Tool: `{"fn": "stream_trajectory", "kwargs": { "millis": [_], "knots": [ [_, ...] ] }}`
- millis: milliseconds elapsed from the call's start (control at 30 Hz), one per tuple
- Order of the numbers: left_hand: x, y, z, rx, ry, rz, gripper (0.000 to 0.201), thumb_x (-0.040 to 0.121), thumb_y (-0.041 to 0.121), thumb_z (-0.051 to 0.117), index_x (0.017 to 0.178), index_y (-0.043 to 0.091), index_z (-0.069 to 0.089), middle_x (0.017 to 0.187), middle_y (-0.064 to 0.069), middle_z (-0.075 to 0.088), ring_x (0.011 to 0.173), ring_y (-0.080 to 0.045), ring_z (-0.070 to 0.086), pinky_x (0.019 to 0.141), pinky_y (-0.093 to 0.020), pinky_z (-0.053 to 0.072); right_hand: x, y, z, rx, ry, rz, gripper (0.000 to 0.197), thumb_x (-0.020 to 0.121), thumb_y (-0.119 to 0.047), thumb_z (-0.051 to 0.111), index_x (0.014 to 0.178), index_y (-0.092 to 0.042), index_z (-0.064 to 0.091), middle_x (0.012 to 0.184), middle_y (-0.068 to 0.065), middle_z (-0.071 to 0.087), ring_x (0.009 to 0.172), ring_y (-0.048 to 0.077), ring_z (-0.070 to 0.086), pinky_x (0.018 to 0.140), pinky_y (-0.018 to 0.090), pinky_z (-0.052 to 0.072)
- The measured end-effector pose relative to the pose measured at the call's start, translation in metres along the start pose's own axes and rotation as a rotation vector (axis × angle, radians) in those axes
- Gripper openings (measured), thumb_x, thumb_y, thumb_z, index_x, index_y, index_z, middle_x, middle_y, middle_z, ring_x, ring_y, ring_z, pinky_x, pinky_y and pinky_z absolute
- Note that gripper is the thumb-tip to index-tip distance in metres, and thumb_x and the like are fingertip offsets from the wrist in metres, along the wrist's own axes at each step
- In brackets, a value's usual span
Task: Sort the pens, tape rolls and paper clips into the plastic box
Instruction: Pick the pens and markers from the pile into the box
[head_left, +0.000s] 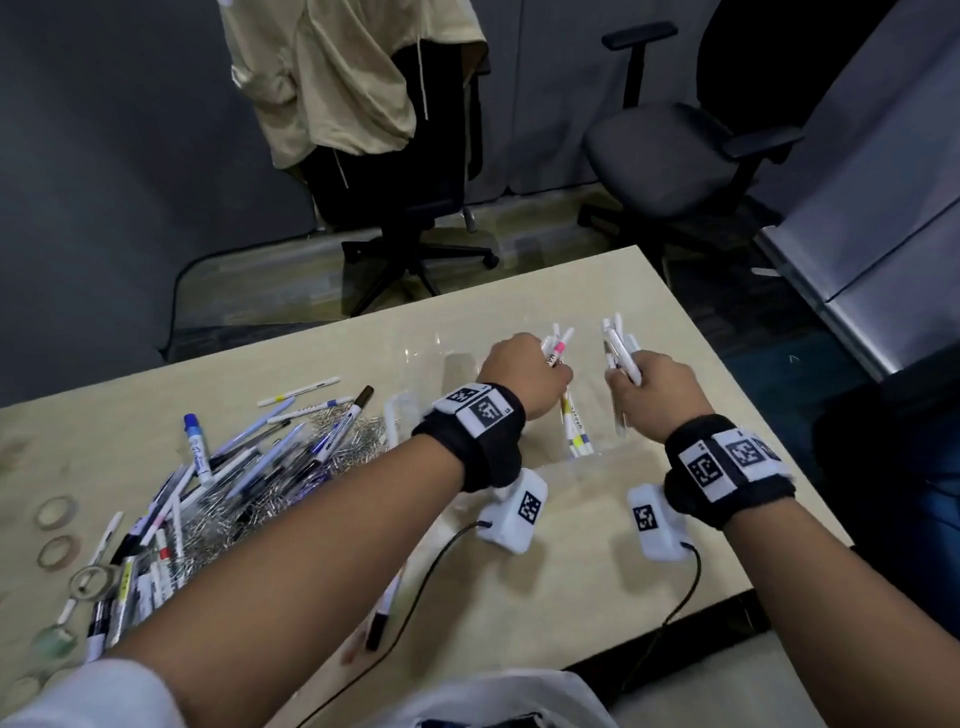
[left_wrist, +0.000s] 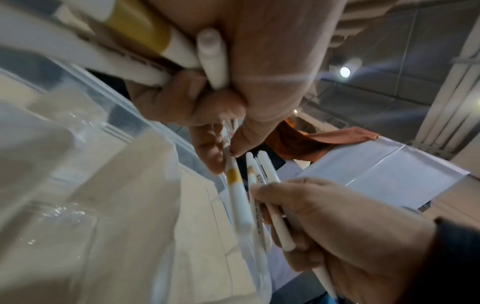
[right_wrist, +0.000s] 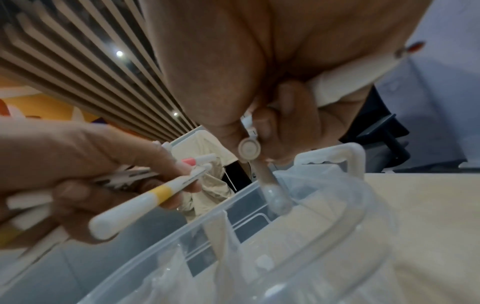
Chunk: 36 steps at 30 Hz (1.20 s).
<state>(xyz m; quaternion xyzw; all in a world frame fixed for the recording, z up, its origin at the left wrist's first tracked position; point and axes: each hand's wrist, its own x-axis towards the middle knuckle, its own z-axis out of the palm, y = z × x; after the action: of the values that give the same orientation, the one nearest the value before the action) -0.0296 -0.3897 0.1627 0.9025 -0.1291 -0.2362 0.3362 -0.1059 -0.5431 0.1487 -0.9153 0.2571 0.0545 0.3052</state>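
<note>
Over the clear plastic box (head_left: 447, 358) my left hand (head_left: 540, 371) grips a few white pens (head_left: 558, 347), one with a pink band and one with a yellow band (right_wrist: 161, 192). Just right of it my right hand (head_left: 631, 384) holds a bundle of white pens (head_left: 621, 345) upright. Both bundles point down into the box (right_wrist: 233, 205), where other white pens (head_left: 576, 434) lie. A heap of loose pens (head_left: 249, 457) and paper clips (head_left: 358, 441) covers the table's left side. Tape rolls (head_left: 54, 512) lie at the far left edge.
A dark marker (head_left: 382, 608) lies under my left forearm. Cables run from the white wrist cameras (head_left: 514, 514) toward me. Beyond the table's far edge stand a chair draped with a beige garment (head_left: 358, 88) and an office chair (head_left: 675, 156).
</note>
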Motion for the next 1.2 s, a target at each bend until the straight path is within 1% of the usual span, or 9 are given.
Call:
{"fn": "stream_trajectory", "kwargs": {
  "millis": [100,233,433,600,733,867,967,1100,1200],
  "knots": [
    [0.011,0.016,0.017,0.041,-0.026,-0.028,0.021,0.087,0.029,0.060,0.078,0.011,0.053,0.087,-0.010,0.059,0.077,-0.028,0.055,0.051,-0.028,0.033,0.011,0.005,0.002,-0.030,-0.028,0.011,0.030,0.096,-0.029,0.050,0.069,-0.018,0.046,0.076,0.011,0.059,0.076,0.031,0.054,0.064,0.032,0.037],
    [0.019,0.020,0.031,0.047,-0.059,-0.062,0.033,0.089,0.036,0.058,0.070,0.010,0.050,0.076,-0.010,0.058,0.066,-0.028,0.055,0.050,-0.027,0.034,0.020,0.008,0.006,-0.056,-0.080,0.007,0.025,0.097,-0.035,0.054,0.089,-0.013,0.062,0.087,0.012,0.063,0.078,0.030,0.058,0.066,0.030,0.040],
    [0.024,0.020,0.037,-0.136,-0.056,-0.186,0.042,0.093,0.031,0.043,0.120,0.000,0.053,0.116,-0.021,0.060,0.099,-0.039,0.063,0.065,-0.030,0.044,0.021,0.011,0.004,-0.025,-0.074,-0.023,0.032,0.096,-0.031,0.056,0.068,-0.017,0.051,0.069,0.005,0.054,0.069,0.026,0.051,0.055,0.030,0.034],
    [0.022,0.027,0.037,-0.211,-0.045,-0.216,0.030,0.095,0.018,0.045,0.123,0.008,0.051,0.120,-0.014,0.059,0.106,-0.036,0.062,0.074,-0.034,0.049,0.023,0.008,0.000,-0.008,-0.081,-0.012,0.034,0.095,-0.029,0.058,0.063,-0.018,0.051,0.065,0.005,0.056,0.066,0.025,0.053,0.050,0.026,0.033],
    [0.023,0.033,0.039,-0.187,-0.038,-0.245,0.032,0.098,0.017,0.045,0.127,0.005,0.048,0.125,-0.014,0.056,0.107,-0.035,0.061,0.086,-0.040,0.055,0.025,0.001,-0.002,-0.027,-0.106,-0.024,0.037,0.095,-0.030,0.056,0.061,-0.018,0.047,0.073,0.007,0.055,0.075,0.027,0.053,0.065,0.029,0.038],
    [0.022,0.037,0.042,-0.232,-0.040,-0.252,0.033,0.097,0.015,0.042,0.128,0.001,0.047,0.116,-0.016,0.055,0.091,-0.035,0.068,0.070,-0.047,0.062,0.027,-0.001,-0.002,0.003,-0.097,-0.001,0.027,0.095,-0.032,0.053,0.084,-0.008,0.059,0.081,0.007,0.057,0.079,0.028,0.054,0.063,0.030,0.037],
    [0.024,0.035,0.041,-0.201,-0.034,-0.246,0.036,0.098,0.021,0.038,0.129,0.006,0.048,0.119,-0.016,0.057,0.089,-0.033,0.067,0.068,-0.046,0.062,0.028,-0.002,-0.002,0.062,-0.076,0.008,0.024,0.096,-0.021,0.045,0.079,-0.005,0.050,0.077,0.008,0.052,0.076,0.030,0.049,0.056,0.032,0.031],
    [0.027,0.035,0.038,-0.292,-0.059,-0.289,0.037,0.096,0.015,0.038,0.131,0.004,0.045,0.111,-0.015,0.058,0.081,-0.028,0.064,0.053,-0.034,0.060,0.028,-0.003,-0.003,0.155,-0.060,-0.001,0.027,0.094,-0.017,0.046,0.088,0.005,0.061,0.088,0.018,0.064,0.083,0.035,0.060,0.072,0.036,0.048],
    [0.030,0.038,0.036,-0.284,-0.116,-0.307,0.034,0.096,0.005,0.039,0.129,-0.006,0.041,0.105,-0.015,0.062,0.088,-0.030,0.067,0.064,-0.032,0.057,0.028,-0.004,-0.004,0.130,-0.033,-0.004,0.022,0.091,-0.016,0.053,0.104,-0.005,0.067,0.095,0.009,0.069,0.095,0.028,0.062,0.076,0.026,0.044]
  ]
}}
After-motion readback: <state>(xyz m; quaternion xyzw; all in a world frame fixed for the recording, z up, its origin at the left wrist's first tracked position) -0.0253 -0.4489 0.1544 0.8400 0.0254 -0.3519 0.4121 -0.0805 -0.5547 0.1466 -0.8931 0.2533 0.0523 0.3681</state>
